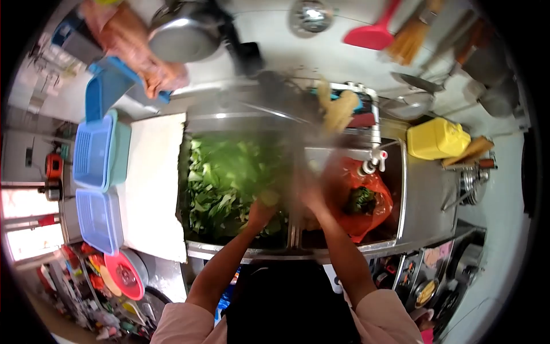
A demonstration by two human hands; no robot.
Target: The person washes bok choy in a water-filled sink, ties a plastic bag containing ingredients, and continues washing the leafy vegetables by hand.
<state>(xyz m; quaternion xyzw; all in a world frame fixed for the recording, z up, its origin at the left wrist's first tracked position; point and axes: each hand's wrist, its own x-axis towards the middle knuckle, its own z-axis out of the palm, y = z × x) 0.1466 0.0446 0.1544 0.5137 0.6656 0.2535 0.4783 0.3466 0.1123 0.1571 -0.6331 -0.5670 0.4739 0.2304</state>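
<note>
Leafy greens [220,172] fill the left basin of a steel double sink [295,235]. My left hand [262,212] reaches in among them near the basin's right side. A pale green blur lies at its fingers, and whether it grips a leaf is hidden. Over the right basin, close to the divider, is my right hand [312,198]; its fingers are smeared by motion. An orange-red plastic bag [375,215] with dark green leaves [361,200] inside lies in the right basin, to the right of that hand.
A white tap [375,160] stands above the right basin. Left of the sink are a white board [152,189] and blue plastic baskets [97,221]. A yellow jug [438,139] stands on the right. Pans and a red spatula [369,37] hang along the back wall.
</note>
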